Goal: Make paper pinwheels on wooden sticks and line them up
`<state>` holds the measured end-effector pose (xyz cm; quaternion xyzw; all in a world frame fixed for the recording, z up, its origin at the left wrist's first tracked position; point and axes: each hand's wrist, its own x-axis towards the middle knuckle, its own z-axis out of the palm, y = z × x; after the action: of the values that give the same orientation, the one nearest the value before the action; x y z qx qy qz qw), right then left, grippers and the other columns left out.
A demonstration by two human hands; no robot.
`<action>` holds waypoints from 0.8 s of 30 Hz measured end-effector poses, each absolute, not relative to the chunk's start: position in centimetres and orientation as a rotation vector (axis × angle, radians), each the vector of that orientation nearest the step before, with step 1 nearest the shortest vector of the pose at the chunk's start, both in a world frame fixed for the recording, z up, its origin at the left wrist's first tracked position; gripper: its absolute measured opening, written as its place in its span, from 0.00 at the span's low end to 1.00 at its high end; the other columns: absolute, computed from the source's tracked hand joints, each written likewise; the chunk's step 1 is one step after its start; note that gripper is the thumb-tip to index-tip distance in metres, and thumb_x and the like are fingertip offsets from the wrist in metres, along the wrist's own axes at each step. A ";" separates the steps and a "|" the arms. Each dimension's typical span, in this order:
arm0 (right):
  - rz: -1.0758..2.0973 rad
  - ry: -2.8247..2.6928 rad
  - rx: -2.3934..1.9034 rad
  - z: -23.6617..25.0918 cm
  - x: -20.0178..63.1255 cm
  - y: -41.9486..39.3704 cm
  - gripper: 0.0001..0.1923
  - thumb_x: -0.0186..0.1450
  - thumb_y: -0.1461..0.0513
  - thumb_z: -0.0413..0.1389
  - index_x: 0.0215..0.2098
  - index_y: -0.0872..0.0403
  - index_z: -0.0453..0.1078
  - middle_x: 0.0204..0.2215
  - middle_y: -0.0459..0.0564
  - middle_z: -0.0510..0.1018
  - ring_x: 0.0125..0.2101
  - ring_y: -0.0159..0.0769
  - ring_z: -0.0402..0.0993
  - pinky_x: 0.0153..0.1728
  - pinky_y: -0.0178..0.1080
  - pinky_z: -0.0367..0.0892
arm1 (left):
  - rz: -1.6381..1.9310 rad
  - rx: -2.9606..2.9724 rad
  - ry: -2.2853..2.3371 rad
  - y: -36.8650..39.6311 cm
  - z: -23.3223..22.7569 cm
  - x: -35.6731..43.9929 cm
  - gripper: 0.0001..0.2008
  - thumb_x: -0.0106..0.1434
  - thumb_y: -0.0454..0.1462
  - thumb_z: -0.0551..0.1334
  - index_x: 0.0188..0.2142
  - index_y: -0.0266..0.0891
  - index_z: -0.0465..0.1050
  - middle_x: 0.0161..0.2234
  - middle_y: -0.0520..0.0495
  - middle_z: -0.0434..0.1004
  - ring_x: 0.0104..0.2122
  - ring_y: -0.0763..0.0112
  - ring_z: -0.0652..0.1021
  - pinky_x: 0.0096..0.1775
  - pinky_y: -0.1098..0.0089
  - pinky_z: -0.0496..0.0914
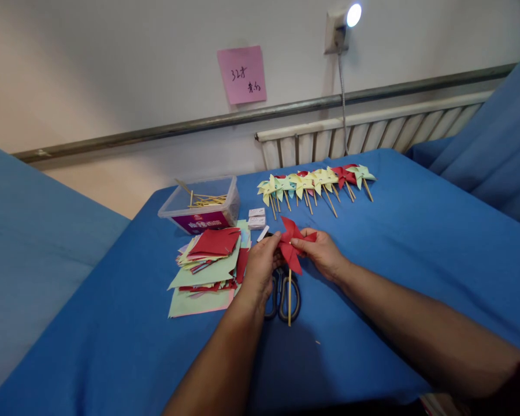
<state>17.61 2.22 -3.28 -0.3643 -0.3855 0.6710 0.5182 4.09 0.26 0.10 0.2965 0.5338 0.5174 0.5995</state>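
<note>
Your left hand (260, 267) and right hand (323, 253) both pinch the red pinwheel (292, 245) above the scissors (282, 294), each grip closed on its paper. Its stick (289, 297) hangs down. Paper pile (208, 263) lies left; finished pinwheels (314, 184) far.

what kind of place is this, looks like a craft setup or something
Probably an indoor paper-craft workstation: a table under a blue cloth by a wall radiator, holding a stack of coloured paper squares and a row of finished pinwheels.
</note>
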 end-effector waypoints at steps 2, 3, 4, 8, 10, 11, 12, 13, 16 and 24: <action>1.614 -0.929 -0.877 -3.2 17.6 2.2 0.15 0.50 0.56 0.69 0.23 0.54 0.69 0.16 0.42 0.70 0.19 0.26 0.62 0.23 0.33 0.56 | 1.206 0.683 1.249 0.3 0.0 4.1 0.15 0.48 0.45 0.70 0.26 0.36 0.73 0.23 0.50 0.75 0.22 0.73 0.74 0.27 0.73 0.67; 1.617 -0.923 -0.878 -3.2 17.6 2.2 0.14 0.50 0.56 0.69 0.23 0.54 0.69 0.16 0.42 0.70 0.19 0.26 0.62 0.23 0.33 0.56 | 1.207 0.678 1.249 0.3 0.0 4.1 0.15 0.49 0.45 0.70 0.26 0.36 0.73 0.23 0.50 0.75 0.22 0.73 0.74 0.27 0.73 0.67; 1.624 -0.908 -0.874 -3.2 17.6 2.2 0.14 0.50 0.57 0.69 0.23 0.54 0.69 0.17 0.42 0.71 0.19 0.26 0.62 0.23 0.33 0.57 | 1.206 0.671 1.237 0.2 0.0 4.1 0.14 0.49 0.45 0.70 0.27 0.36 0.73 0.23 0.50 0.76 0.22 0.72 0.75 0.28 0.72 0.67; 1.698 -0.751 -0.801 -3.3 17.9 2.6 0.13 0.51 0.58 0.68 0.24 0.54 0.69 0.19 0.42 0.72 0.19 0.26 0.62 0.23 0.32 0.58 | 1.162 0.706 1.113 0.0 0.4 4.4 0.17 0.49 0.44 0.71 0.34 0.35 0.76 0.29 0.46 0.79 0.26 0.71 0.77 0.32 0.71 0.70; 1.718 -0.667 -0.773 -3.4 18.1 2.8 0.13 0.50 0.59 0.68 0.24 0.54 0.69 0.19 0.41 0.72 0.19 0.25 0.62 0.22 0.32 0.59 | 1.158 0.759 1.110 -0.2 0.5 4.8 0.19 0.44 0.39 0.74 0.36 0.35 0.76 0.31 0.46 0.80 0.28 0.71 0.77 0.34 0.71 0.70; 1.719 -0.636 -0.764 -3.4 18.1 3.0 0.13 0.50 0.59 0.69 0.23 0.54 0.69 0.19 0.41 0.71 0.19 0.25 0.62 0.22 0.31 0.59 | 1.168 0.782 1.130 -0.3 0.5 4.9 0.20 0.42 0.36 0.75 0.35 0.35 0.75 0.31 0.47 0.80 0.28 0.72 0.77 0.35 0.72 0.70; 1.719 -0.611 -0.754 -3.5 18.2 3.1 0.13 0.50 0.60 0.69 0.23 0.54 0.69 0.19 0.40 0.71 0.19 0.25 0.63 0.22 0.31 0.60 | 1.186 0.793 1.153 -0.3 0.4 5.1 0.21 0.39 0.34 0.76 0.35 0.36 0.75 0.30 0.48 0.80 0.28 0.74 0.77 0.35 0.73 0.69; 1.721 -0.590 -0.741 -3.5 18.2 3.1 0.12 0.50 0.60 0.68 0.24 0.54 0.69 0.19 0.40 0.71 0.19 0.25 0.63 0.23 0.31 0.60 | 1.205 0.787 1.163 -0.4 0.4 5.2 0.21 0.39 0.33 0.76 0.34 0.36 0.75 0.29 0.49 0.79 0.27 0.75 0.77 0.34 0.74 0.69; 1.759 -0.549 -0.694 -3.7 18.2 3.2 0.11 0.51 0.61 0.68 0.25 0.54 0.70 0.20 0.40 0.72 0.20 0.25 0.64 0.24 0.31 0.62 | 1.188 0.676 1.045 -0.4 0.3 5.2 0.15 0.46 0.37 0.74 0.34 0.36 0.75 0.28 0.49 0.79 0.26 0.75 0.77 0.33 0.74 0.70; 1.860 -0.527 -0.629 -3.5 18.2 2.9 0.08 0.53 0.61 0.67 0.27 0.54 0.73 0.23 0.42 0.77 0.23 0.27 0.70 0.29 0.33 0.67 | 1.159 0.518 0.855 -0.1 0.1 5.0 0.12 0.51 0.39 0.72 0.33 0.36 0.76 0.30 0.49 0.80 0.28 0.73 0.78 0.35 0.72 0.72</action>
<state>18.17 2.88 -3.47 -0.2632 -0.2202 0.7778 0.5266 5.01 -0.07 0.06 0.2345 0.3871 0.5246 0.7211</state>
